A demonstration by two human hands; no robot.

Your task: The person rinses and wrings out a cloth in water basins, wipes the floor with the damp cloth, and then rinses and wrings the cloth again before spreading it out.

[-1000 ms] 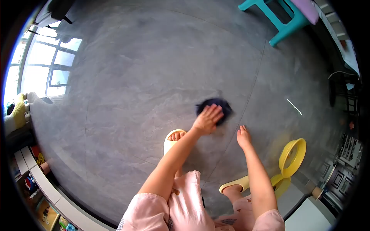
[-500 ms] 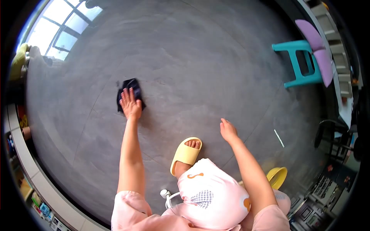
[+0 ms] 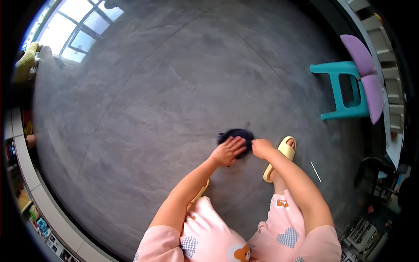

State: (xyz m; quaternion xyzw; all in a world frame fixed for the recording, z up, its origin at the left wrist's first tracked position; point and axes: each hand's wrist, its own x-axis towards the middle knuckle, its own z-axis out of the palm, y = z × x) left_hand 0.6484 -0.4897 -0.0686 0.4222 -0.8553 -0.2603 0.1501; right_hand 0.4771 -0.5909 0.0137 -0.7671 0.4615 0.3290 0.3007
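Observation:
A dark navy cloth lies bunched on the grey tiled floor in front of me, slightly smeared by motion. My left hand rests flat on its near left part, fingers stretched out and a little apart. At the cloth's right edge is my right hand, its fingers closed and seeming to pinch the fabric there. The fingertips of that hand are partly hidden.
Yellow slippers are on my feet, close by the cloth. A teal stool with a purple cushion stands to the right. A thin white stick lies on the floor. Shelving runs along the left.
My left hand and the cloth have moved right and closer to me. My right hand, apart from the cloth before, now meets its edge. My feet have shifted, and the view has moved.

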